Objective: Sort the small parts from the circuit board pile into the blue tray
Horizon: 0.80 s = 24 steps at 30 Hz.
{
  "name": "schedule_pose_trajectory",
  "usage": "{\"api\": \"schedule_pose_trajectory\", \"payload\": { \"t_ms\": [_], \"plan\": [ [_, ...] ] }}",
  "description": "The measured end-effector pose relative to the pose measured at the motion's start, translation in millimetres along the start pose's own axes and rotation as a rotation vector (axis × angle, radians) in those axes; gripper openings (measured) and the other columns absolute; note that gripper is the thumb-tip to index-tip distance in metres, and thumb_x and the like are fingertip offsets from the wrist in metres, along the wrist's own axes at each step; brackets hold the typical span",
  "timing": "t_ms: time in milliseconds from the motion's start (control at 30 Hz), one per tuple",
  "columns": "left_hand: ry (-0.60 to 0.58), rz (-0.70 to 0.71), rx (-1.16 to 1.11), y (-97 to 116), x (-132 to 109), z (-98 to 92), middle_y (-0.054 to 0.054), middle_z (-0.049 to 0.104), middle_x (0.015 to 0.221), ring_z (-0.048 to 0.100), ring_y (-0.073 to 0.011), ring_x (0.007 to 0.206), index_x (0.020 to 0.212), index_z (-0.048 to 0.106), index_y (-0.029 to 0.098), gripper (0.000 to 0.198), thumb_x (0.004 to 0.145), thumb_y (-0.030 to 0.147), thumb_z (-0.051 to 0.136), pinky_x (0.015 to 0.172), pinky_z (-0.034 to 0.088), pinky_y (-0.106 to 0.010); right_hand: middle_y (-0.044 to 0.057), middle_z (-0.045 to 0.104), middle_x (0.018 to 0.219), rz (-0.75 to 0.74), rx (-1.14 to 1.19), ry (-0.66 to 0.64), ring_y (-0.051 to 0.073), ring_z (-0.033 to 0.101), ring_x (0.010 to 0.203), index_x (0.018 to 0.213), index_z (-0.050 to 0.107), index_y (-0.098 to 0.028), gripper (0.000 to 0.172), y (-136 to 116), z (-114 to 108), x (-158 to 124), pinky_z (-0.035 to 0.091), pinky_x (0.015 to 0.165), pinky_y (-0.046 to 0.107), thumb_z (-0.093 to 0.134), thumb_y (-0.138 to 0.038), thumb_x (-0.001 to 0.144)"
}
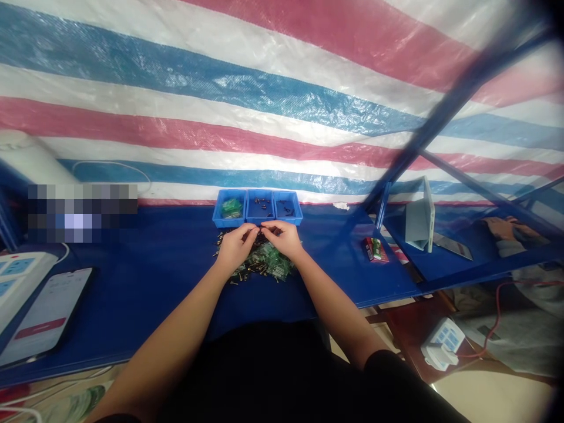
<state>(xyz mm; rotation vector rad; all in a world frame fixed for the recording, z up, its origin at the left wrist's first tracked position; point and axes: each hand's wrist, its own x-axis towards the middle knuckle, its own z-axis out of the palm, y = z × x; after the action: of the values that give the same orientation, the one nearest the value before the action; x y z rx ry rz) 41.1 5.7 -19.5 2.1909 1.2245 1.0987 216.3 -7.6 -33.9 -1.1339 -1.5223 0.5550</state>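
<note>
My left hand (pixel 237 245) and my right hand (pixel 285 238) meet over the pile, thumbs and fingers pinched together. Something small and dark shows at their fingertips, too tiny to name. Beneath them lies a heap of loose brass-coloured and dark screw-like parts (pixel 240 274) mixed with clear and green plastic pieces (pixel 277 261). Just beyond my fingers stand three joined blue bins. Green plastic pieces fill part of the left bin (pixel 229 223). A few small dark parts lie in the middle bin (pixel 259 220) and in the right bin (pixel 288 221).
A phone (pixel 48 314) and a white power strip (pixel 22 282) lie at left on the blue table (pixel 163 282). To the right are a small red box (pixel 374 250), a blue metal frame (pixel 382 205) and a propped tablet (pixel 423 214). Another person's hands (pixel 502 228) rest at far right.
</note>
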Motion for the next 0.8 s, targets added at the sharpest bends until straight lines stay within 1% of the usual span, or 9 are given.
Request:
{"api": "schedule_pose_trajectory", "payload": {
  "t_ms": [133,233,333,433,500,600,667,800],
  "plan": [
    [0.022,0.006,-0.028,-0.3,-0.3,0.8,0.001,0.07,0.079,0.064,-0.0127,0.068,0.098,0.068,0.022,0.027,0.091,0.042,0.051,0.066,0.045,-0.022,0.005,0.074,0.09,0.0,-0.019,0.007,0.018,0.068,0.077,0.098,0.074,-0.021,0.025,-0.7,0.0,0.4,0.053,0.066,0.029,0.064,-0.037,0.082],
    [0.026,0.024,-0.067,-1.1,-0.8,2.1,0.001,0.069,0.078,0.062,-0.0121,0.066,0.104,0.068,0.023,0.028,0.09,0.042,0.053,0.065,0.046,-0.022,0.006,0.074,0.089,0.017,-0.018,0.003,0.018,0.068,0.077,0.097,0.074,-0.021,0.025,-1.9,-0.1,0.1,0.053,0.065,0.029,0.064,-0.038,0.082],
    [0.002,0.051,-0.085,-2.1,-1.1,3.3,0.001,0.067,0.076,0.059,-0.0118,0.063,0.114,0.066,0.023,0.032,0.091,0.04,0.052,0.064,0.047,-0.023,0.006,0.074,0.09,0.047,0.028,-0.009,0.018,0.067,0.075,0.096,0.074,-0.02,0.026,-2.2,0.2,-0.2,0.053,0.063,0.029,0.064,-0.04,0.082],
    [0.006,0.068,-0.073,-3.8,-1.2,4.5,0.0,0.068,0.076,0.059,-0.0122,0.063,0.117,0.065,0.024,0.033,0.091,0.039,0.052,0.066,0.048,-0.024,0.006,0.074,0.09,0.106,0.111,-0.009,0.019,0.067,0.074,0.095,0.074,-0.02,0.028,-1.3,0.4,0.2,0.053,0.065,0.029,0.066,-0.042,0.08],
    [0.007,0.076,-0.072,-5.1,-1.1,5.3,0.0,0.069,0.079,0.061,-0.0127,0.065,0.118,0.066,0.025,0.033,0.091,0.039,0.052,0.067,0.049,-0.024,0.006,0.074,0.089,0.146,0.18,-0.022,0.019,0.067,0.075,0.093,0.074,-0.019,0.03,-0.5,0.3,0.9,0.054,0.067,0.03,0.068,-0.044,0.078],
    [-0.002,0.092,-0.081,-6.7,-0.9,6.0,-0.001,0.071,0.08,0.063,-0.013,0.067,0.114,0.068,0.024,0.031,0.09,0.038,0.053,0.068,0.051,-0.024,0.005,0.073,0.085,0.201,0.263,-0.098,0.019,0.067,0.075,0.09,0.073,-0.019,0.032,0.4,0.2,1.8,0.055,0.068,0.03,0.071,-0.046,0.074],
    [0.004,0.1,-0.08,-7.1,-0.8,5.8,-0.001,0.072,0.081,0.064,-0.0131,0.067,0.11,0.07,0.024,0.028,0.09,0.038,0.054,0.069,0.052,-0.024,0.004,0.072,0.081,0.235,0.295,-0.146,0.018,0.066,0.072,0.088,0.073,-0.018,0.033,0.8,0.4,2.1,0.054,0.064,0.028,0.072,-0.047,0.073],
    [0.071,0.095,-0.101,-6.8,-0.6,4.8,-0.003,0.073,0.096,0.068,-0.0156,0.08,0.107,0.071,0.023,0.028,0.091,0.037,0.053,0.079,0.055,-0.027,0.004,0.071,0.078,0.29,0.335,-0.181,0.017,0.065,0.069,0.09,0.072,-0.018,0.036,1.0,0.3,2.8,0.05,0.054,0.025,0.07,-0.05,0.074]
  ]
}}
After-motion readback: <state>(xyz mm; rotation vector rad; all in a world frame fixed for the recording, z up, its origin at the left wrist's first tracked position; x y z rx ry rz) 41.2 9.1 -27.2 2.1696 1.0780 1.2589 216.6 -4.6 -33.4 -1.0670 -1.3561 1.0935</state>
